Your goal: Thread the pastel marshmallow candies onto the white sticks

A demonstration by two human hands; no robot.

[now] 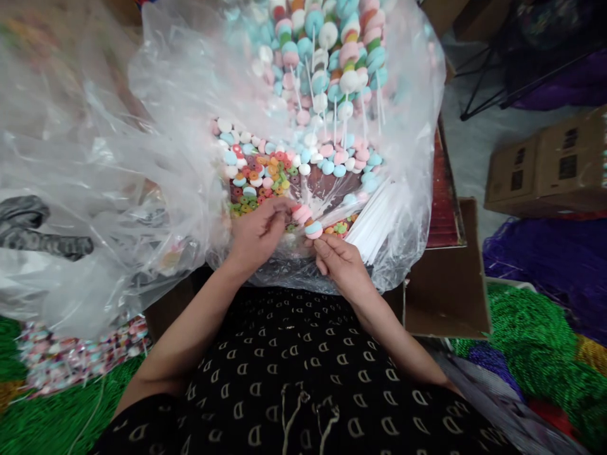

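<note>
A short candy skewer [313, 229], with pink, brown and blue-and-white pieces, lies slantwise between my hands. My right hand [339, 256] pinches its lower right end, close under the blue-and-white piece. My left hand [260, 234] has its fingertips closed at the upper left end, by a small red piece; the exact contact is partly hidden. Beyond my left hand are loose colourful gummy rings [270, 170]. Pink, blue and white marshmallows [339, 158] lie farther back. A bundle of white sticks [372, 221] rests right of my right hand.
Finished-looking candy skewers [348, 54] are stacked at the back. Clear plastic sheeting [165, 126] surrounds the work area and bulges high on the left. To the right stand an open cardboard box [448, 297] and a closed carton [545, 164], with green shiny strands [535, 341] near them.
</note>
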